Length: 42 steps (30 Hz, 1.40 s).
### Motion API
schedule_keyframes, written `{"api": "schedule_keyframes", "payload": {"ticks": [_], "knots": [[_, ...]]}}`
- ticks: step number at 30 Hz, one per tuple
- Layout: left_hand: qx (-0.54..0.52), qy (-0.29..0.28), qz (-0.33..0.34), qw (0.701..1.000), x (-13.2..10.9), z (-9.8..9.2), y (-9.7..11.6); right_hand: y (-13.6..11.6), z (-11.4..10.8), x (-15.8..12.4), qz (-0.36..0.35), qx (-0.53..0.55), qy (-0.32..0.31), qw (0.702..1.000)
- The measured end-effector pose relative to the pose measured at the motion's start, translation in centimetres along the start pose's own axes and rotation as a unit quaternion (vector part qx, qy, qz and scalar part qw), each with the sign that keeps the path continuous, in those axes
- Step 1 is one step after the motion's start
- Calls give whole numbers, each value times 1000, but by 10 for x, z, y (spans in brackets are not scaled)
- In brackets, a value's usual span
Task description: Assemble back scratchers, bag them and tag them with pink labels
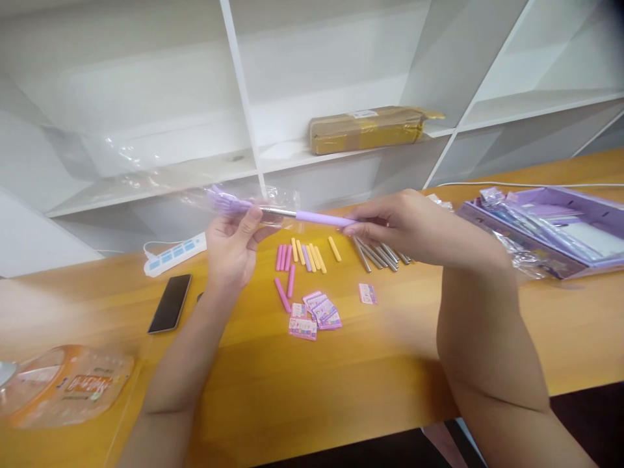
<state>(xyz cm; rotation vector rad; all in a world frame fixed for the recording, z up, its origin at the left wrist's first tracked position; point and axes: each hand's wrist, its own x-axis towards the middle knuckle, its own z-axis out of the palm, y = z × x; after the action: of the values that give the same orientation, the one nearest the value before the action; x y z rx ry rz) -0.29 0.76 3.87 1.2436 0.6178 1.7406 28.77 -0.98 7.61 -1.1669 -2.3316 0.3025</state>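
Note:
I hold a purple pen-like tool level above the wooden table. My right hand pinches its purple handle end. My left hand grips the other end, which sits inside a clear plastic wrapper; a metal middle section shows between the hands. Below them lie pink, yellow and purple short sticks, several grey metal rods and small printed cards.
A purple box with packets stands at the right. A black phone and a white power strip lie at the left, an orange packet at the near left. White shelves behind hold a brown parcel.

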Motion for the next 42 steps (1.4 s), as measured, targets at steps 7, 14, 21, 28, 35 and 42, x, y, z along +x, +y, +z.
{"api": "schedule_keyframes", "payload": {"ticks": [7, 14, 21, 28, 35, 42], "knots": [[22, -55, -27, 998, -11, 10, -9, -22, 13, 4, 3, 40, 14, 999], [31, -41, -9, 999, -8, 7, -12, -23, 28, 9, 16, 114, 65, 991], [27, -15, -10, 999, -4, 3, -8, -19, 19, 5, 44, 115, 77, 989], [9, -28, -24, 999, -4, 3, -8, -20, 23, 10, 13, 132, 83, 988], [22, -63, -53, 996, -12, 12, -11, -16, 32, 14, -20, 136, 113, 984], [40, -96, -80, 991, -15, 16, -14, -19, 43, 17, -35, 132, 110, 984]]}}
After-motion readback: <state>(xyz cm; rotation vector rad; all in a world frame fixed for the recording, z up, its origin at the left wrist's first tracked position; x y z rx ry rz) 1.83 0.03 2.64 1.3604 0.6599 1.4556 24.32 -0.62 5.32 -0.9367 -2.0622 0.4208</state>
